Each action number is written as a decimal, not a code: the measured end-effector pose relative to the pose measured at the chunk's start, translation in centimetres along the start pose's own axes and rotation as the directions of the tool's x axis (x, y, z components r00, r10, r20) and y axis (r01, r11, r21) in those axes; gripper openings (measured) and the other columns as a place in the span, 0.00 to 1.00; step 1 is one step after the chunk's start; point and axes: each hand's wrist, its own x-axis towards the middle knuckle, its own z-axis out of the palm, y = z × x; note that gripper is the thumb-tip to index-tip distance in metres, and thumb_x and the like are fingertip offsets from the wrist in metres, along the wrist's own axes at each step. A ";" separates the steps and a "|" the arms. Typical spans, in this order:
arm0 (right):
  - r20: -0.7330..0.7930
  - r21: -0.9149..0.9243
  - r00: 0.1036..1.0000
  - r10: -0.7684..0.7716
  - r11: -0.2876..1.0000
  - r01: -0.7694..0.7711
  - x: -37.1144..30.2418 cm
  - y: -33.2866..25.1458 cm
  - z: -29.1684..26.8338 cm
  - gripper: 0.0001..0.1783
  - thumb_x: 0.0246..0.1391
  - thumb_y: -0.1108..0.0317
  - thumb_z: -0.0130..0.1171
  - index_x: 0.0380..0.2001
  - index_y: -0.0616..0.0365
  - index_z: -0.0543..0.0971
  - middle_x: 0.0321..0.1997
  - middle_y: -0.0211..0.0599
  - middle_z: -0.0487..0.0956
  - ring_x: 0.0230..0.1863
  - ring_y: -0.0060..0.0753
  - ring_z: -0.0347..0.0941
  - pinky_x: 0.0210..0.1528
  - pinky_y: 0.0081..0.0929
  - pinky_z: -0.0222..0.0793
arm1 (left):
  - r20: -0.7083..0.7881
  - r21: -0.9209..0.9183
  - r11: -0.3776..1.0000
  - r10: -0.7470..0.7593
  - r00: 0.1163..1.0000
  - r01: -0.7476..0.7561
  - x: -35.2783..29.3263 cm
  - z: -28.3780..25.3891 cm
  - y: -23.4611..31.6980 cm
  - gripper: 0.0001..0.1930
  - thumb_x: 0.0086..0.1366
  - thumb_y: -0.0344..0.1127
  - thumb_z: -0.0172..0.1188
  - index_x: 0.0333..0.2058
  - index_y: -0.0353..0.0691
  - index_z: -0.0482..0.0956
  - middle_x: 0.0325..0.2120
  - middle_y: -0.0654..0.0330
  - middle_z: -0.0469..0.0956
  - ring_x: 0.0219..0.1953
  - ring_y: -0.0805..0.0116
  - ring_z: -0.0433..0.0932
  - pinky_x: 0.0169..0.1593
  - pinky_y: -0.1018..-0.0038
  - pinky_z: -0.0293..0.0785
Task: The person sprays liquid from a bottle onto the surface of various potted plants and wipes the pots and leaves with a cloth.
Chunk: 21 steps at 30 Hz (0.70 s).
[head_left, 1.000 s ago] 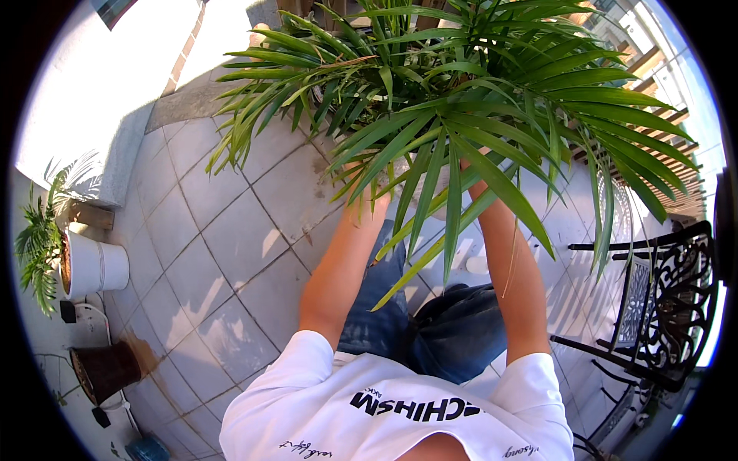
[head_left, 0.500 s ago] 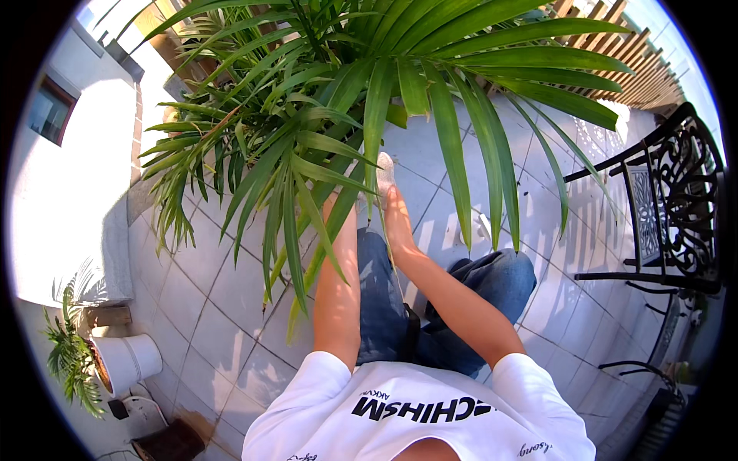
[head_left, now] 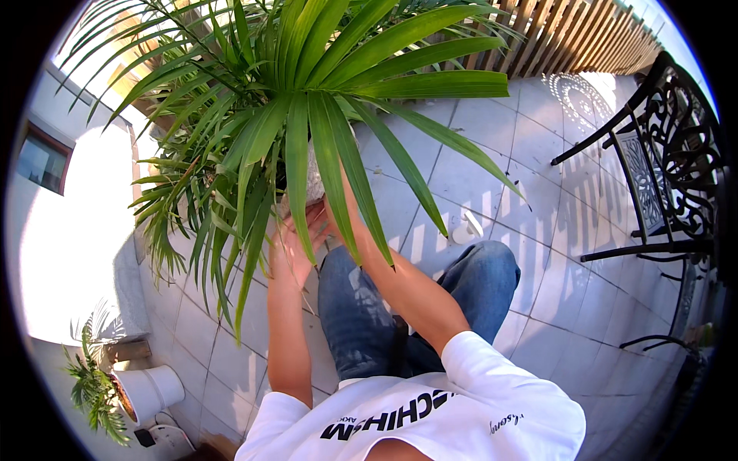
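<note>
A large potted-looking palm with long green leaves (head_left: 330, 138) fills the upper left, its base hidden by foliage. Among the drooping leaves, my left hand (head_left: 296, 240) has its fingers stretched upward, close under a pale, rough-textured piece (head_left: 314, 183) that looks like a cloth or a glove. My right hand (head_left: 346, 201) is up beside that same pale piece, mostly covered by leaves. Its fingers are hidden, so its grip does not show. Below my arms are my bent knees in blue jeans (head_left: 480, 280).
On the right stands a black ornate metal chair (head_left: 642, 184). A slatted wooden fence (head_left: 550, 38) runs along the back. At lower left sits a white pot (head_left: 150, 390) with a small plant. A small white object (head_left: 467, 227) lies on the tiled floor (head_left: 538, 223).
My view has shifted, so the palm appears farther left. My left hand, earlier hidden by leaves, now shows beside the pale piece. The right forearm has swung left with it.
</note>
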 end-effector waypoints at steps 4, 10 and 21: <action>0.104 0.031 0.993 0.052 0.998 -0.056 6.6 1.6 1.1 0.20 0.66 0.60 0.45 0.50 0.65 0.75 0.35 0.30 0.77 0.35 0.25 0.68 0.41 0.25 0.65 | -0.048 0.186 0.982 0.007 0.999 0.002 -3.5 -2.6 0.4 0.25 0.71 0.44 0.48 0.57 0.28 0.66 0.55 0.44 0.70 0.57 0.54 0.71 0.60 0.61 0.69; 0.130 0.369 0.987 -0.094 0.929 0.040 10.9 2.9 2.4 0.17 0.63 0.59 0.51 0.38 0.65 0.79 0.29 0.23 0.77 0.31 0.17 0.68 0.36 0.20 0.64 | -0.119 0.232 0.972 -0.013 0.993 0.041 -5.6 -3.8 -2.0 0.20 0.69 0.38 0.48 0.54 0.30 0.68 0.53 0.45 0.72 0.54 0.53 0.73 0.59 0.59 0.70; -0.141 0.240 0.956 0.256 0.946 -0.218 7.1 21.0 -8.2 0.27 0.68 0.52 0.43 0.52 0.66 0.74 0.49 0.40 0.78 0.46 0.31 0.74 0.53 0.27 0.68 | -0.161 0.289 0.945 -0.110 0.981 0.153 -3.1 -0.6 -6.8 0.19 0.69 0.35 0.45 0.54 0.29 0.68 0.52 0.45 0.73 0.53 0.55 0.75 0.58 0.62 0.70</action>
